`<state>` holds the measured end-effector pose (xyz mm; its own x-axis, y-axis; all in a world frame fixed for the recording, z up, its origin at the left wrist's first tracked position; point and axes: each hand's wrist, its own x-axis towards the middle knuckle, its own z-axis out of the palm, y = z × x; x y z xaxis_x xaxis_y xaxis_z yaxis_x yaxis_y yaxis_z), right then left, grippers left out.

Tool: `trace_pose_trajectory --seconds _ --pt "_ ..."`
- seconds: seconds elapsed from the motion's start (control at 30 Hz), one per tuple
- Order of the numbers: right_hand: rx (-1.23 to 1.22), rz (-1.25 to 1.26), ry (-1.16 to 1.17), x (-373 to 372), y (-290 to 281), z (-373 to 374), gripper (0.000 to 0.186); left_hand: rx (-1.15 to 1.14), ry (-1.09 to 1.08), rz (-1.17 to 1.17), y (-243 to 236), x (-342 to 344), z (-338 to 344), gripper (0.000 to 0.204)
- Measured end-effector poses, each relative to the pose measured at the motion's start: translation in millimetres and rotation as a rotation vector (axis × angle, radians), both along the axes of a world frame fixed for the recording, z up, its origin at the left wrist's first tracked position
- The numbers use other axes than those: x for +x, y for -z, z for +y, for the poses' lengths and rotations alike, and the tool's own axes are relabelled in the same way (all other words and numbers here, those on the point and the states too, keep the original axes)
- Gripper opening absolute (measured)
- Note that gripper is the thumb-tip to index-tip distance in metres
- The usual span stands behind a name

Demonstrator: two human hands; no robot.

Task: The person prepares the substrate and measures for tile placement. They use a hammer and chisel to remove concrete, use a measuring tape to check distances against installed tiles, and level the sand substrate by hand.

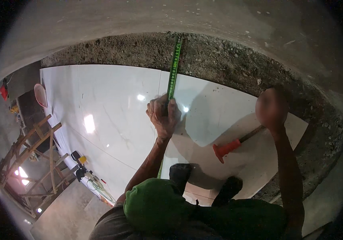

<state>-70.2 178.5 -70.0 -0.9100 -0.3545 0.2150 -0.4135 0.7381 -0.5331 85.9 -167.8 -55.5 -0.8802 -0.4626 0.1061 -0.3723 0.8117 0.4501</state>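
A green tape measure [174, 66] runs from the base of the far wall, across a strip of rough mortar, onto the white floor tiles. My left hand [164, 114] is closed around its near part over the tiles. Off to the right, my right hand [272, 108] is at the tile edge beside the mortar; it is blurred and its fingers do not show. A chisel with a red hand guard [229, 148] lies on the tile, its metal shaft pointing toward my right wrist. Whether that hand touches the shaft, I cannot tell.
Glossy white tiles [111, 96] cover the middle, bordered by the rough mortar strip [227, 60] and a curving grey wall [219, 18]. A pink basin [40, 95], wooden trestles [31, 148] and a coiled pale cable [99, 187] are at left. Dark footwear [180, 174] shows below.
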Motion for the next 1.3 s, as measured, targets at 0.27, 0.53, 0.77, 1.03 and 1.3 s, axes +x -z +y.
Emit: trace_pose_trajectory --seconds 0.27,0.53,0.77,1.03,1.3 --pt "-0.022 -0.012 -0.02 -3.0 1.7 3.4 0.008 0.0 0.013 0.094 -1.1 -2.7 4.3 0.022" --pt "-0.016 0.004 -0.023 -2.9 2.0 3.8 0.007 -0.026 -0.024 0.051 -4.7 -3.7 7.8 0.023" --pt "0.058 -0.011 0.02 1.5 2.3 4.2 0.009 -0.013 0.035 0.108 1.1 -2.7 4.4 0.027" --pt "0.005 0.016 -0.012 0.3 3.7 3.6 0.011 -0.058 0.01 0.048 0.6 -3.5 5.7 0.035" --pt "-0.003 0.045 -0.011 -2.6 5.8 4.5 0.013 -0.074 -0.002 0.031 1.8 -3.9 7.5 0.029"
